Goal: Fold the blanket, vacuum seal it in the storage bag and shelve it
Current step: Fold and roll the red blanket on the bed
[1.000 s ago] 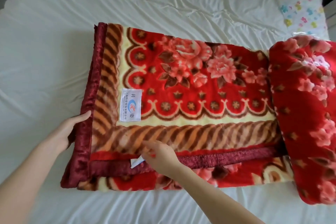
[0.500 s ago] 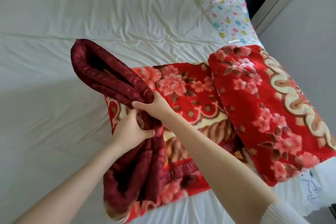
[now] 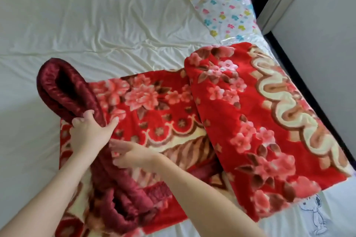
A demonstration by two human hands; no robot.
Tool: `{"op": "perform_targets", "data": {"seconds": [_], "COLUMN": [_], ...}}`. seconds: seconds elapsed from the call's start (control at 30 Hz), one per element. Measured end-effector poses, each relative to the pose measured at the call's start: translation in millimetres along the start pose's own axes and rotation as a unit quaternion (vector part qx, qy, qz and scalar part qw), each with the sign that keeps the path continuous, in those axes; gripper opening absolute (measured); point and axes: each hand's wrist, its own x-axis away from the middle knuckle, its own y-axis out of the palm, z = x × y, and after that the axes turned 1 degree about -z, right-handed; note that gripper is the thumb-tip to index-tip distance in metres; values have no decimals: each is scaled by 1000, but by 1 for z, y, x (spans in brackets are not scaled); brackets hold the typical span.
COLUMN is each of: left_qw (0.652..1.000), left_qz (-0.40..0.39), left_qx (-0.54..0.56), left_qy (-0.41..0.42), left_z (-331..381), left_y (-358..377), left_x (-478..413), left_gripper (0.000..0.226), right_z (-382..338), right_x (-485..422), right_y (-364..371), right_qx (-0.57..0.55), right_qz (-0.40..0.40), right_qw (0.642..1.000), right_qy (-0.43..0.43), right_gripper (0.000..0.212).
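Note:
A thick red blanket (image 3: 165, 113) with pink flowers and a dark red satin border lies on the bed. Its right part (image 3: 256, 121) is folded over on itself near the bed's right edge. My left hand (image 3: 90, 131) grips the bunched satin border (image 3: 63, 86) and holds it up off the bed in a loop. Just below it, my right hand (image 3: 131, 155) reaches left with fingers straight, touching the blanket beside the border. A clear storage bag (image 3: 221, 4) printed with small coloured flowers lies at the back right, partly under the blanket.
The white bed sheet (image 3: 92, 25) is wrinkled and spreads to the left and back. The bed's right edge runs along a dark gap (image 3: 312, 90) next to a grey wall (image 3: 327, 25). A cartoon dog print (image 3: 314, 215) shows at the lower right.
The blanket's left end went from lying flat to being lifted and bunched. Since half a second ago my right hand has let go of the border and dropped below my left hand.

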Motion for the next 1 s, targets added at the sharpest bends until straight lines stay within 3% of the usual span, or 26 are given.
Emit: {"op": "perform_targets", "data": {"seconds": [0.07, 0.13, 0.17, 0.2, 0.23, 0.27, 0.3, 0.37, 0.43, 0.5, 0.57, 0.63, 0.73, 0.8, 0.9, 0.93, 1.0], "left_qw": [993, 966, 947, 931, 920, 916, 919, 926, 920, 909, 935, 969, 974, 942, 829, 812, 824], "left_qz": [66, 110, 96, 68, 35, 0, -35, -77, -111, -126, -86, -9, 34, 12, 0, 6, -2], "left_qx": [-102, -205, -251, -288, -314, -337, -347, -348, -372, -397, -342, -231, -35, 117, 381, 421, 417], "left_qy": [16, 117, 174, 216, 231, 216, 185, 121, 59, 9, -32, -90, -219, -315, -409, -405, -382], "left_z": [9, 7, 5, 4, 6, 11, 14, 9, -12, -40, -63, -80, -93, -101, -126, -140, -134], "left_y": [7, 20, 29, 39, 47, 53, 60, 69, 73, 70, 60, 49, 38, 42, 54, 63, 60], "left_x": [1, -1, -1, 0, 1, 4, 8, 11, 14, 17, 18, 16, 15, 8, -10, -19, -19], "left_gripper": [76, 71, 67, 63, 58, 54, 51, 45, 48, 58, 62, 78, 99, 103, 106, 99, 82], "right_z": [13, 25, 39, 58, 76, 95, 109, 128, 146, 148, 140, 135, 135, 136, 124, 119, 115], "right_x": [6, 21, 29, 38, 49, 59, 70, 81, 77, 72, 75, 83, 80, 69, 64, 64, 61], "right_y": [-2, -20, -37, -61, -85, -109, -130, -159, -173, -180, -187, -196, -198, -201, -211, -212, -207], "right_qx": [6, 111, 221, 328, 406, 449, 459, 517, 592, 617, 615, 587, 544, 554, 580, 574, 573], "right_qz": [-20, 130, 251, 377, 482, 540, 551, 481, 433, 457, 491, 513, 509, 489, 480, 478, 457], "right_qw": [1000, 985, 942, 866, 776, 709, 687, 673, 634, 594, 574, 579, 600, 588, 572, 581, 582], "right_qy": [10, 8, 11, 18, 29, 67, 119, 220, 247, 238, 228, 238, 292, 328, 325, 325, 353], "right_gripper": [58, 42, 36, 35, 45, 61, 79, 102, 106, 104, 108, 112, 123, 122, 102, 97, 91]}}
